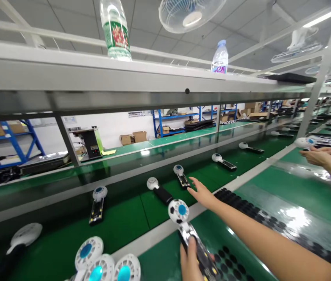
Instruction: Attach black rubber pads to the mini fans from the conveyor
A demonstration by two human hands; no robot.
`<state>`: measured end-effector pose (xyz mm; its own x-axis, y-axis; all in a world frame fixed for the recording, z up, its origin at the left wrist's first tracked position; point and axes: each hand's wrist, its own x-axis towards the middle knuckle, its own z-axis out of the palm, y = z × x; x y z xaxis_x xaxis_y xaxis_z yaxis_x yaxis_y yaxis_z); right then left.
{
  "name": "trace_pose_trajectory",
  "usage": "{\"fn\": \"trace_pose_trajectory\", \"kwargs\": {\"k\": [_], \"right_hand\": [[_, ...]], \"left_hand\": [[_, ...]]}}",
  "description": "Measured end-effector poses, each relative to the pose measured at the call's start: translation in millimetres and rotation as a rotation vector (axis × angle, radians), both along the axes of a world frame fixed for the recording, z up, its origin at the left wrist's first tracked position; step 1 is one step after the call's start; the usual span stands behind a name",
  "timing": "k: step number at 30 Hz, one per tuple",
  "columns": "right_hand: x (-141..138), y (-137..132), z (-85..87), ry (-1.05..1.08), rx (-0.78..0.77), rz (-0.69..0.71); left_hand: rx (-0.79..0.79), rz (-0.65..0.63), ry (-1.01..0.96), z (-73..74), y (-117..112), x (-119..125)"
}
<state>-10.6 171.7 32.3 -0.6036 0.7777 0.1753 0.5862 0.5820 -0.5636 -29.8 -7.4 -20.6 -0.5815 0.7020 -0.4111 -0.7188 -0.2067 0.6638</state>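
My left hand (pixel 189 259) is closed around the open handle of a handheld fan (pixel 178 211), thumb on top. This fan has a round white head with black football patches and a blue centre, and circuitry shows in its handle. Over the green conveyor belt (pixel 130 222), my right hand (pixel 202 192) reaches out with fingers apart, holding nothing. Its fingertips are close to another fan (pixel 180 175) lying on the belt with its handle open; whether they touch is unclear. Beside that lies a fan with a closed black handle (pixel 162 193).
Several fan heads (pixel 99 265) cluster at the near left. Black discs (pixel 250 208) lie in rows on the green worktop (pixel 297 183). At right, a co-worker's hands (pixel 319 156) hold another fan. A shelf (pixel 153 78) with bottles (pixel 115 33) spans overhead. More fans (pixel 97 203) lie along the belt.
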Motion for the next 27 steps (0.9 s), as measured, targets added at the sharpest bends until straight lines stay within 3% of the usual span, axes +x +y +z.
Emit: {"fn": "trace_pose_trajectory", "kwargs": {"k": [4,8,14,20,27], "right_hand": [[75.7,-59.1,-5.3,-0.055,-0.061,0.278],[120.5,-86.6,-20.3,-0.104,-0.117,0.346],[116.2,-76.0,-32.7,-0.079,-0.161,0.302],[115.0,-77.8,-34.6,-0.005,-0.277,0.269],[124.9,-89.0,-20.7,0.038,-0.467,0.311]], "left_hand": [[0.058,-0.003,-0.068,20.5,3.6,-10.8],[0.095,-0.019,-0.064,29.9,21.3,-17.6],[0.094,-0.177,-0.067,30.2,41.3,-14.8],[0.024,-0.211,-0.023,23.4,43.6,-13.2],[0.001,-0.200,-0.014,21.4,44.4,-10.4]]}}
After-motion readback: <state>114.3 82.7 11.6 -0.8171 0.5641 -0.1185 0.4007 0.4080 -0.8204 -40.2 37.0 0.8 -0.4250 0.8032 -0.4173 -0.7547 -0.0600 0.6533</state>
